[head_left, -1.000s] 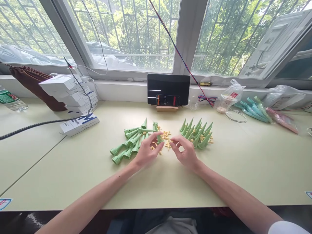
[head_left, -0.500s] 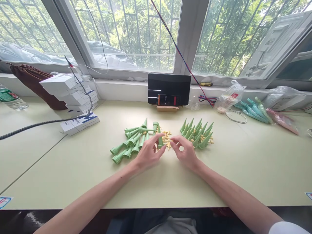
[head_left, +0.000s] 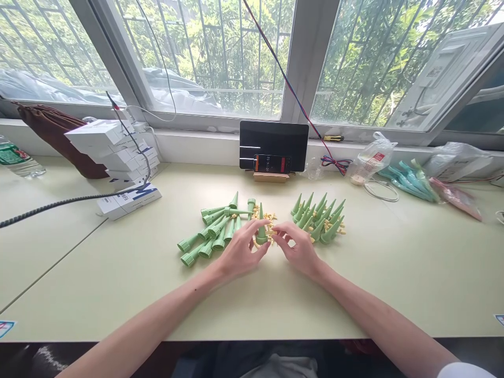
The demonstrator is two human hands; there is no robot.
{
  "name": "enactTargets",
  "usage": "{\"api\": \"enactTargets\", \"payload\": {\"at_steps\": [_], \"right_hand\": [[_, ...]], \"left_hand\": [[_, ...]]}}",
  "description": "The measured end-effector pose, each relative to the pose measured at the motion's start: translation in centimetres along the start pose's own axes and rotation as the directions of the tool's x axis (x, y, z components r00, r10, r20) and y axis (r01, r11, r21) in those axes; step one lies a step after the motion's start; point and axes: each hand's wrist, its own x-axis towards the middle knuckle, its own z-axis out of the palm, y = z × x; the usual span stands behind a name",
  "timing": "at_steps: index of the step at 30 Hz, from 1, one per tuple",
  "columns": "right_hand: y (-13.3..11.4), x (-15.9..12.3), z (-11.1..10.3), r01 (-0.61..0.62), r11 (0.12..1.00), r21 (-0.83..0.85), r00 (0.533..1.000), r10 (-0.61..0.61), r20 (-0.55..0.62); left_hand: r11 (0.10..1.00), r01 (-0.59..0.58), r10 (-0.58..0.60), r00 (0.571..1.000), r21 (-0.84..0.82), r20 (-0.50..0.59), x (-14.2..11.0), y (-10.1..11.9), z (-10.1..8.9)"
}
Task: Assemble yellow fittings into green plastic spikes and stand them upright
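Observation:
My left hand (head_left: 243, 249) is closed round a green plastic spike (head_left: 261, 226), thumb and fingers at its wide base and the tip pointing up. Just right of it, my right hand (head_left: 298, 245) pinches a small yellow plastic piece (head_left: 274, 229), largely covered by the fingertips. Behind both hands lies a loose pile of small yellow pieces (head_left: 269, 216). More green spikes (head_left: 210, 228) lie heaped on the left, hollow ends toward me. To the right, a group of green spikes (head_left: 318, 215) points upward, with yellow pieces showing at their bases.
A tablet (head_left: 273, 139) leans at the window sill, a phone (head_left: 272, 163) on a small cardboard stand before it. Stacked white boxes (head_left: 114, 149) and a black cable (head_left: 71, 201) are at left. Plastic bags (head_left: 372, 160) and a white cable (head_left: 381, 191) lie at the back right.
The spike in my left hand has turned more upright and moved slightly toward me. My right hand has shifted slightly left, closer to the spike.

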Motion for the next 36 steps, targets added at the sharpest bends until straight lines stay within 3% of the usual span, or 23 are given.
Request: {"api": "enactTargets", "payload": {"at_steps": [36], "right_hand": [[0.20, 0.13, 0.03, -0.078, 0.996, 0.029, 0.996, 0.077, 0.040]], "left_hand": [[0.995, -0.029, 0.026, 0.999, 0.093, 0.031, -0.12, 0.14, -0.12]]}}
